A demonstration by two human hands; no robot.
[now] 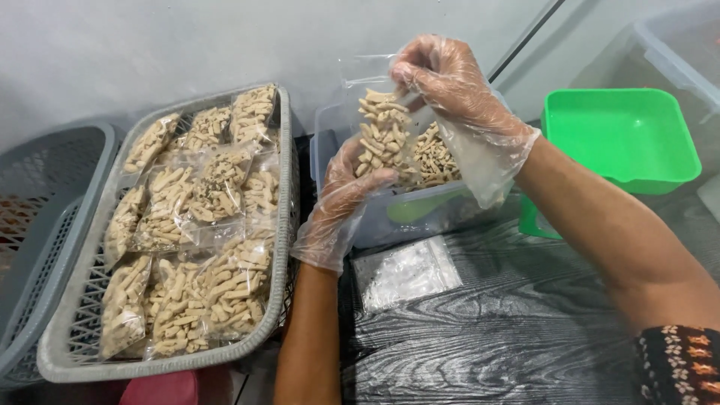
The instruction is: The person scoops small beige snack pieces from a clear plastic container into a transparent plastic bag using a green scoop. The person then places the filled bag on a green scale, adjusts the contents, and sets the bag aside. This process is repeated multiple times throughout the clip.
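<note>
Cupping the small clear bag of snack sticks [382, 135] from below, your gloved left hand [346, 187] grips it while your right hand [442, 75] pinches its top edge. Behind both hands sits the clear tub [330, 127]; left of them, the grey basket [75, 352] of filled packets [195, 247].
</note>
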